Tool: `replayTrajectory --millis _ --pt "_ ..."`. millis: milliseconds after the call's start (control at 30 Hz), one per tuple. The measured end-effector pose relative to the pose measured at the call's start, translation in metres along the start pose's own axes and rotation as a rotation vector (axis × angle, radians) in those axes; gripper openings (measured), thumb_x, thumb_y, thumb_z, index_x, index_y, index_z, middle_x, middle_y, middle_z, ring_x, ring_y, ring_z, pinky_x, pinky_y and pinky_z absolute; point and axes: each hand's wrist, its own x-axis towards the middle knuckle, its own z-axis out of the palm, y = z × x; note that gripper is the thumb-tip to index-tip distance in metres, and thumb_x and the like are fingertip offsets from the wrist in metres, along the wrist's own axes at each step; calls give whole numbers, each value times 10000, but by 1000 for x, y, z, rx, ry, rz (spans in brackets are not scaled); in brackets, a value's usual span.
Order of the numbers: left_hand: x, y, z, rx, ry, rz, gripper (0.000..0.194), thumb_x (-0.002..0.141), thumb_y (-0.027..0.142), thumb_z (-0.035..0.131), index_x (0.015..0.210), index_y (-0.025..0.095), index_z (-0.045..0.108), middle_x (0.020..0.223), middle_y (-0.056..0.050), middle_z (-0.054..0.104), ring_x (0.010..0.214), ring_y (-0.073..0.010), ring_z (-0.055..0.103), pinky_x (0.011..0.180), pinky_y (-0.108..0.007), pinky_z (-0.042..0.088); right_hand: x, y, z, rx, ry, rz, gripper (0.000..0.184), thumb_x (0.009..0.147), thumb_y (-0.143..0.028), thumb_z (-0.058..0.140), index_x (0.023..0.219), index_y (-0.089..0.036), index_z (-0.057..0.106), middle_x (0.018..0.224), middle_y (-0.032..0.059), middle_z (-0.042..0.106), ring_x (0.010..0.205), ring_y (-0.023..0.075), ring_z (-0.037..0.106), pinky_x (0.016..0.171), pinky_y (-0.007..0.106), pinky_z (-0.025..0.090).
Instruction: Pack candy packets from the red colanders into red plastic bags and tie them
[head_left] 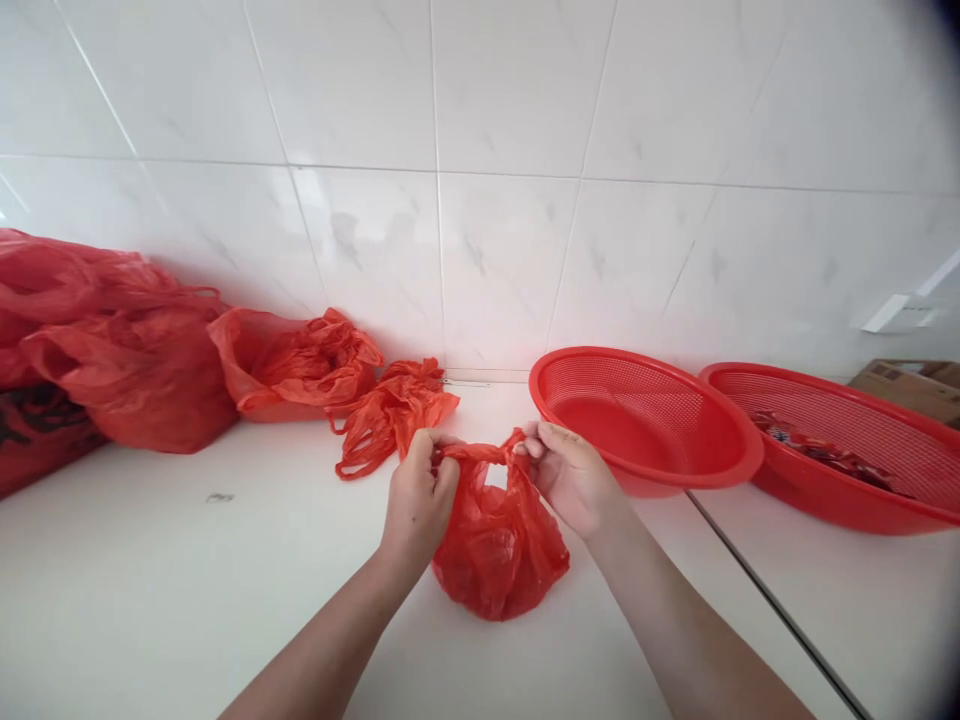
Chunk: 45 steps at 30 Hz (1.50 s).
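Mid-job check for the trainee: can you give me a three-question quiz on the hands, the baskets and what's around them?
1. True or false: the left hand and the right hand both touch the same red bag.

2. Where are the small packets?
A) In the basket nearest the right hand
B) In the basket at the far right
C) On the bare counter

3. Fill in: the wall behind the counter is covered with white ____.

Key: 1 true; 2 B; 3 tiles.
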Motion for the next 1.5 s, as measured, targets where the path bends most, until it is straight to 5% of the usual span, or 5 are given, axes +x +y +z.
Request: replayTrajectory --millis 200,633,933,1367,1500 --pt "14 -25 -17 43 3 -11 162 782 132 412 856 203 538 835 -5 624 729 -149 565 645 -263 429 3 -6 -19 -428 314 -96 196 746 -356 657 756 -162 634 514 -66 402 452 51 382 488 200 372" --pt "1 -67 -20 -194 -736 -100 1176 476 400 850 1441 240 197 1469 -154 248 1354 -364 222 1074 -501 257 -30 22 -34 -913 -166 167 1155 495 -330 835 1445 -294 179 1422 149 345 1223 307 445 952 449 419" --pt "-18 -61 21 -49 -637 6 63 732 162 555 792 167 574 796 -14 611 756 -168 568 649 -259 434 -18 70 -25 -1030 7 -56 191 712 -204 562 900 -210 597 934 17 642 864 187 596 735 291 465" --pt "-10 -70 26 288 -468 57 76 743 166 489 759 187 561 746 -9 600 682 -160 547 615 -265 407 -13 63 -40 -1472 116 -273 79 704 -230 569 770 -224 525 807 -18 561 727 141 531 650 256 398" --pt "-14 -63 14 -21 -505 91 735 632 349 731 1283 201 425 1268 -112 507 1161 -294 476 945 -387 398 -20 46 -42 -1420 76 -228 317 667 -269 647 968 -243 551 974 8 571 866 170 561 752 290 424"
